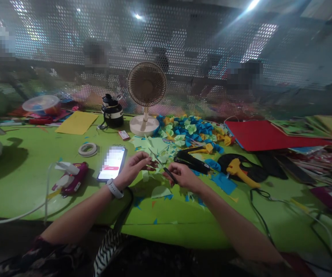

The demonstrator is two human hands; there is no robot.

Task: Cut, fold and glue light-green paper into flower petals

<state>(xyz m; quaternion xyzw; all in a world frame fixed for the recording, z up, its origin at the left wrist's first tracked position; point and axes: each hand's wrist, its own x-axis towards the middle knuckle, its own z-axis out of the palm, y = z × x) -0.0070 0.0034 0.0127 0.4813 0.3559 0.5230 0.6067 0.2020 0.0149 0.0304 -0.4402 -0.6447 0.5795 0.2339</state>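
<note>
Scissors [168, 171] sit gripped in the right hand [181, 177], right of the phone [112, 165]; snipping well means keeping the left hand [137, 165], whose grip I cannot tell, clear.

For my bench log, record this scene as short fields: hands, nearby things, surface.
Right hand: holds black-handled scissors
Left hand: beside the blades; any grip unclear
Just beyond hands: pale green paper scraps
Left of hands: phone, screen lit
Right of hands: yellow glue gun
Farther back: fan, paper flowers
Surface: green table
</note>
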